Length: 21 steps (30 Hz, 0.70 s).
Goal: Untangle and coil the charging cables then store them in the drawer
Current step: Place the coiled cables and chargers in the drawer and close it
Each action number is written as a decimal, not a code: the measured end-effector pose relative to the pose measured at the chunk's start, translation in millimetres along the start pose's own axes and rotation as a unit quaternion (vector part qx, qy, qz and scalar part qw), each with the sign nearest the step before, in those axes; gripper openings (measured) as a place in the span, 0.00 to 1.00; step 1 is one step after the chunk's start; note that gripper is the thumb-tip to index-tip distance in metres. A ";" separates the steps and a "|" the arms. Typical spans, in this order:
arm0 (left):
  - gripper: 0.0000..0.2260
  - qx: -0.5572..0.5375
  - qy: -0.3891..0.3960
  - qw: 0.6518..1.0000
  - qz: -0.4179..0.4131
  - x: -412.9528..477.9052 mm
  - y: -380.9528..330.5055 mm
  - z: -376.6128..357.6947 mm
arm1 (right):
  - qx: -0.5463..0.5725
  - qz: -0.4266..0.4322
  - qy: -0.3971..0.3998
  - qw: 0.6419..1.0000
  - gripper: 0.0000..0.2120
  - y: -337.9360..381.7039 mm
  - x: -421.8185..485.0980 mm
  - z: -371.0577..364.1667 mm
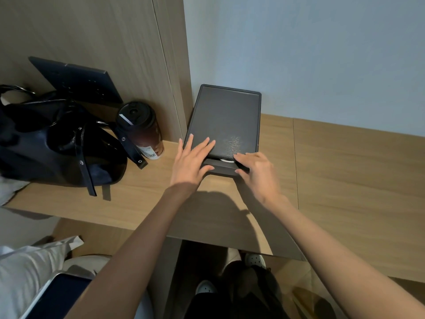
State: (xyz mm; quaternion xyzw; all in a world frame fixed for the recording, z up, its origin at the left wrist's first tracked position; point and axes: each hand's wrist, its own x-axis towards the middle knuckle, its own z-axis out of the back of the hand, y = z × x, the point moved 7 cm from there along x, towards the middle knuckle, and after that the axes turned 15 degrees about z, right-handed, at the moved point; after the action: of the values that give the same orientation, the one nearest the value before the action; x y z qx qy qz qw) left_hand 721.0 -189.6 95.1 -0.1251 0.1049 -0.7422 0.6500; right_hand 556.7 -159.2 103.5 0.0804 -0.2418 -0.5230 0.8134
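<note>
A dark grey drawer box (226, 120) stands on the wooden desk against the wall. Its drawer (222, 168) is pulled out only a little at the front, and a sliver of a white cable (226, 160) shows in the gap. My left hand (192, 161) lies flat with spread fingers on the box's top near its front left corner. My right hand (258, 172) grips the drawer's front right corner, fingers over the edge and thumb below. The rest of the cables are hidden inside.
A black leather bag (57, 143) with loose straps lies at the left of the desk (345, 171). A dark tumbler (140, 130) stands between bag and box. A dark flat panel (76, 80) leans on the wooden wall. My feet show below the desk edge.
</note>
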 end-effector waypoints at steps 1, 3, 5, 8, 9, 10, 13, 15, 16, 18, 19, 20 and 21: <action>0.27 -0.011 0.006 1.000 -0.002 1.3 2.0 -1.3 | -0.009 0.001 -0.012 1.000 0.19 0.7 0.7 2.4; 0.25 -0.023 0.016 1.000 0.000 2.3 4.9 -3.3 | -0.025 -0.004 -0.027 0.999 0.18 1.5 0.5 4.8; 0.23 -0.027 0.011 1.000 -0.002 2.5 4.6 -3.6 | -0.039 0.008 -0.035 0.999 0.17 2.7 -0.5 6.5; 0.20 -0.045 -0.040 0.997 -0.049 -3.6 3.1 -0.8 | -0.061 0.069 -0.052 0.994 0.13 8.7 -3.5 11.8; 0.18 -0.052 -0.068 0.994 -0.067 -7.0 2.6 1.1 | -0.069 0.083 -0.051 0.993 0.10 10.1 -4.6 13.4; 0.16 -0.062 -0.095 0.991 -0.076 -10.2 2.3 3.5 | -0.077 0.089 -0.046 0.992 0.09 10.9 -5.0 14.0; 0.09 -0.069 -0.143 0.984 -0.076 -16.0 -0.4 9.1 | -0.109 0.089 -0.015 0.990 0.10 13.1 -4.3 9.1; 0.09 -0.041 -0.144 0.987 -0.062 -14.6 -1.8 8.1 | -0.123 0.079 -0.004 0.989 0.11 14.2 -3.1 5.8; 0.11 -0.025 -0.143 0.988 -0.055 -13.6 -2.4 6.7 | -0.127 0.076 -0.001 0.989 0.11 14.7 -2.6 5.2; 0.13 -0.007 -0.137 0.989 -0.054 -13.6 -6.0 5.5 | -0.133 0.077 0.003 0.988 0.11 15.7 -2.2 5.0; 0.14 -0.001 -0.135 0.989 -0.058 -13.7 -8.2 4.9 | -0.135 0.078 0.005 0.988 0.11 15.9 -1.9 5.2; 0.15 0.004 -0.131 0.989 -0.063 -13.8 -10.0 4.6 | -0.136 0.079 0.006 0.988 0.10 15.9 -1.6 5.2; 0.15 0.007 -0.125 0.990 -0.067 -13.7 -11.2 4.2 | -0.138 0.078 0.007 0.987 0.10 16.0 -1.3 5.1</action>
State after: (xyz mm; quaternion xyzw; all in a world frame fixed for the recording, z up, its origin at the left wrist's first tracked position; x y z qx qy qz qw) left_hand 713.6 -174.6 102.0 -0.2196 0.0091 -0.7630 0.6078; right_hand 566.8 -150.4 113.6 -0.0479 -0.1669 -0.4855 0.8568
